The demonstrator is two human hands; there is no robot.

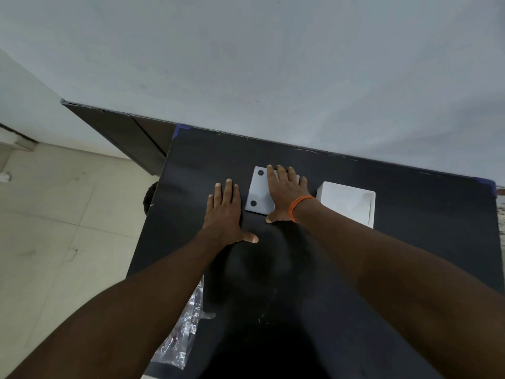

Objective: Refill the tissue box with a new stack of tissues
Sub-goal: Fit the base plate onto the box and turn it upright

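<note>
Head cam: right hand (287, 195) lies flat and spread on the tissue box (258, 191), probably steadying it. Left hand (226, 212) rests flat, empty, just beside. Tissue stack (347, 202) waits past the right wrist.

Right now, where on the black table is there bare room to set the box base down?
Bare patches: the near middle of the black table between the forearms, and the far strip along the wall. Crowded: the row of left hand, right hand on the white panel, and the white box.
</note>
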